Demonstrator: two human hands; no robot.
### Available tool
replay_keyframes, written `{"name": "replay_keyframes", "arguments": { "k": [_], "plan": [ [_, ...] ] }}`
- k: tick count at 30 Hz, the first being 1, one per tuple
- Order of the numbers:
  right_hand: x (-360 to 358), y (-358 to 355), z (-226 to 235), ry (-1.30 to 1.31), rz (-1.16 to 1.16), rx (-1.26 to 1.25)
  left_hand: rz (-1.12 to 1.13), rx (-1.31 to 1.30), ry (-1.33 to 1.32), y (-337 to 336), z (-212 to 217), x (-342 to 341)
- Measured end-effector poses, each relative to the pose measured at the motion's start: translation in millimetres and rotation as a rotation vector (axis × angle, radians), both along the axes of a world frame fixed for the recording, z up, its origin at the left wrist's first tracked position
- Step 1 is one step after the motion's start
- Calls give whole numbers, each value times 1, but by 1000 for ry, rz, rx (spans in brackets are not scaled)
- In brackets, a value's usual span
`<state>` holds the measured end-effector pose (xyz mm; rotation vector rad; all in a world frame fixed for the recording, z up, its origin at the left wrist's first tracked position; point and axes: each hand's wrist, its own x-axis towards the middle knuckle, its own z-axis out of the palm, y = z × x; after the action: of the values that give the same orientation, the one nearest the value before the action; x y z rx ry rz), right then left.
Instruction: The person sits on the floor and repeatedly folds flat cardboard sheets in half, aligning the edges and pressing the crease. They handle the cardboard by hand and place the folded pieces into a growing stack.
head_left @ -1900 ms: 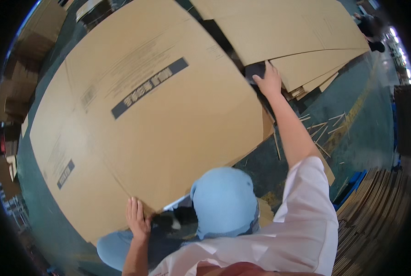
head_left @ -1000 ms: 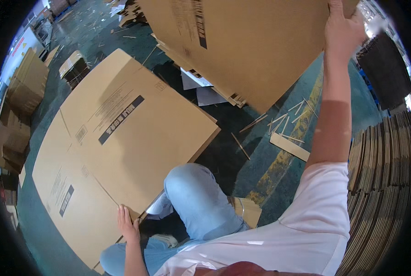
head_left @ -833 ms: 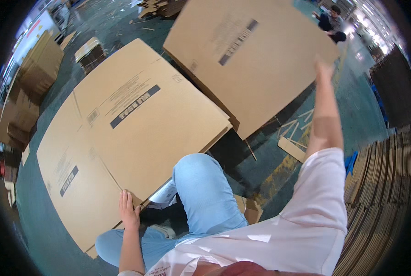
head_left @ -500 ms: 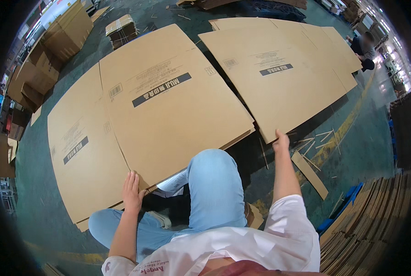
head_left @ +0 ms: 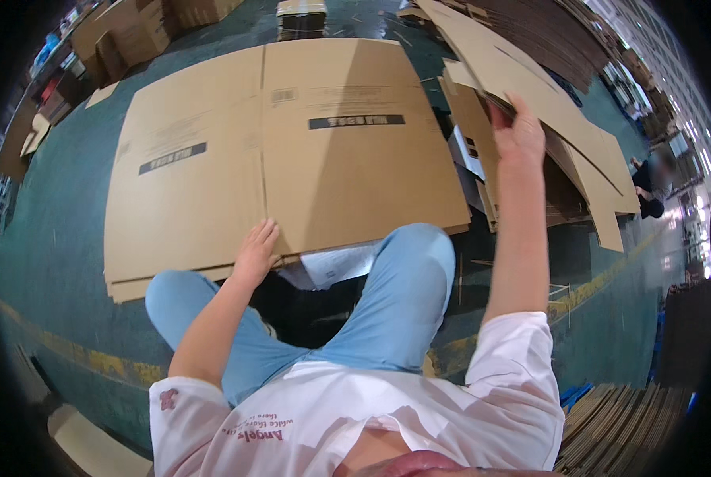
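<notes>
Tan cardboard [head_left: 359, 179] printed with dark bars [head_left: 356, 122] toward its far edge sets off pale-blue jeans [head_left: 407, 290], a white shirt [head_left: 482, 413] lettered in dull red, and a dark-green floor [head_left: 61, 230] striped worn yellow.

White short-sleeved shirt [head_left: 427, 409], light blue trousers [head_left: 407, 306], left hand [head_left: 257, 250] and right hand [head_left: 519, 137] bare.
On the left hand's side, dark reddish lettering [head_left: 264, 432] crosses the chest and a small reddish motif [head_left: 168, 398] marks the left sleeve [head_left: 192, 421]; on the right hand's side, the loose right sleeve [head_left: 514, 362] looks plain, ending well short of the hand.
</notes>
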<state>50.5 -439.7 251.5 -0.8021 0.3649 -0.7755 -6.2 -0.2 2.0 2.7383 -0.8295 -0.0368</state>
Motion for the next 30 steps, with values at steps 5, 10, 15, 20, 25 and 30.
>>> {"name": "replay_keyframes", "arguments": {
  "k": [5,10,15,20,25,30],
  "plan": [
    [-1,180,25,6,9,-119,-26,23,-26,3,-16,8],
    [-21,330,15,66,195,-67,-33,-113,-48,3,-30,13],
    [-59,468,-40,-90,701,47,-83,-16,-12,-10,-26,17],
    [-135,506,-51,1,1883,-196,136,-174,205,6,-13,12],
    [-108,401,-82,126,1440,-668,142,-7,128,12,-13,28],
    [-23,132,-206,819,-130,-1115,167,1,168,7,-17,29]
  ]
}}
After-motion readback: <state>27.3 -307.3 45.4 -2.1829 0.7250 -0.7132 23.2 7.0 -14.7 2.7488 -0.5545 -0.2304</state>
